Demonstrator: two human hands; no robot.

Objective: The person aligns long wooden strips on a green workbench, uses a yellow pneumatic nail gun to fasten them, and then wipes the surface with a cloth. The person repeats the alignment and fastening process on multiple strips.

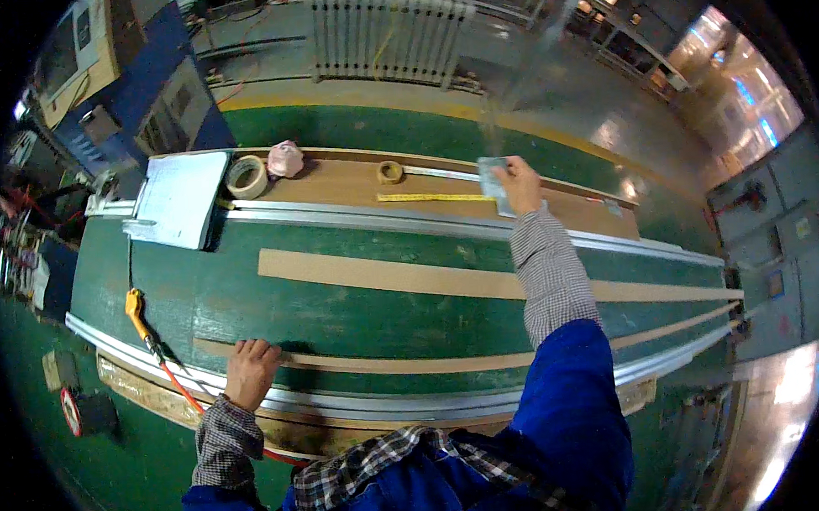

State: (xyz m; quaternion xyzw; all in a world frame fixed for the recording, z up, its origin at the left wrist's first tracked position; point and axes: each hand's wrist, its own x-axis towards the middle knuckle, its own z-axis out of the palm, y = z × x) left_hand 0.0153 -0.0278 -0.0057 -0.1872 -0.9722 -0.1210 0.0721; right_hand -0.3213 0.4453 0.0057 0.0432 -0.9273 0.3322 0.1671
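My right hand [521, 187] reaches to the far side of the table, its fingers closed on a pale blue-grey flat piece [490, 168], perhaps a cloth or a packet. Beside it lie a yellow measuring tape blade [430, 197] and a whitish strip [442, 173]. At the near left, my left hand [253, 372] has its fingers curled on a narrow brown strip [405, 361], close to the strip's left end. A wider brown strip [383, 271] runs across the table between my hands.
Silver metal profiles [362, 218] line the far side, with others [389, 405] along the near edge. A clipboard with paper [180, 200], tape rolls [246, 176] and a crumpled pink ball [286, 159] sit at the far left. An air gun [138, 308] with an orange hose lies nearer.
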